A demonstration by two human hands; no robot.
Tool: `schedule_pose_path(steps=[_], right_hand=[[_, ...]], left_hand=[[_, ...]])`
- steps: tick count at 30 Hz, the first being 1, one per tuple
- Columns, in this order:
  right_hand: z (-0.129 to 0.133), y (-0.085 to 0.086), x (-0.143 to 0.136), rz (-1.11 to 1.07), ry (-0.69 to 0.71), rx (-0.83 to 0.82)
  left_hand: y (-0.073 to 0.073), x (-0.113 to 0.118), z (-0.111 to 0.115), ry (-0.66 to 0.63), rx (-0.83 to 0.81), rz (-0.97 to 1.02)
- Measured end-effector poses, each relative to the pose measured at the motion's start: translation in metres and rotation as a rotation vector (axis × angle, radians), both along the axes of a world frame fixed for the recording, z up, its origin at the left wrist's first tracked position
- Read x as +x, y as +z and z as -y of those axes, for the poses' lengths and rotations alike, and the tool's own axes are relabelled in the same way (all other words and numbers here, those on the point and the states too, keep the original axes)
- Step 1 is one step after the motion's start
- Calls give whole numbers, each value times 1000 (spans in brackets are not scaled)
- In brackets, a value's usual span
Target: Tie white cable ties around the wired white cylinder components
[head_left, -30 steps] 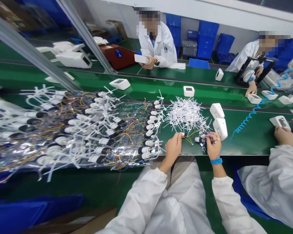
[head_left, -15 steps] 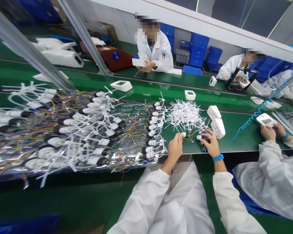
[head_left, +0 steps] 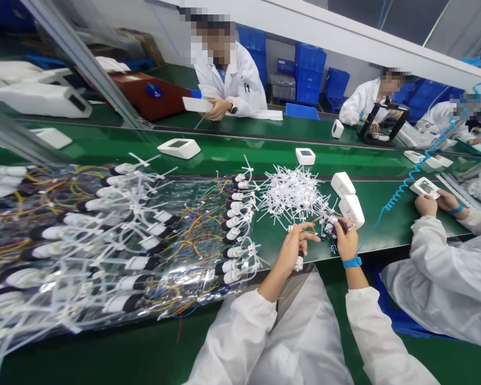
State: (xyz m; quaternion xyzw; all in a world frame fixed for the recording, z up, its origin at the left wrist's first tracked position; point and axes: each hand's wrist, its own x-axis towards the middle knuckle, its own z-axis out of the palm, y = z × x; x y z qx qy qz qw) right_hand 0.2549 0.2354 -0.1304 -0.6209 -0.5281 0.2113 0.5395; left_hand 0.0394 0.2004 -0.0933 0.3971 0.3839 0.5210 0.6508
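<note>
Near the front edge of the green bench, my left hand (head_left: 292, 250) is closed round a small white-and-black cylindrical part (head_left: 299, 263), whose end sticks out below the palm; the index finger points right. Thin yellow and dark wires (head_left: 313, 226) run between my hands. My right hand (head_left: 347, 239), with a blue wristband, grips a dark wired component, partly covered by the fingers. A small blue circuit piece (head_left: 334, 248) hangs just below it. Just behind the hands lies a heap of white cable ties (head_left: 292, 190).
Rows of white-and-black cylinders with wires and ties (head_left: 156, 235) lie on plastic sheeting at left. White housings (head_left: 350, 209) stand right of the heap. A coiled blue hose (head_left: 409, 184) hangs at right. A co-worker's hands (head_left: 427, 206) hold a white device. More people sit opposite.
The view has shifted to the right. My left hand has turned, with its index finger extended and the cylinder showing below the palm. My right hand still grips the wired component.
</note>
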Motion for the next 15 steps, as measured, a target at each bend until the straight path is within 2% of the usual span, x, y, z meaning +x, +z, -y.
schedule_pose_path(steps=[3,7,10,15], right_hand=[[1,0,-2,18,-45,-18],[2,1,-3,20,-74,-30],[3,3,-4,-22,-72,-43],[5,9,-8,-137,-63,-68]], left_hand=[[7,3,-3,-70,-21,46],[21,8,-8,-54,-13,60],[39,14,-17,-33,5,43],[76,22,-26,-6,34,49]])
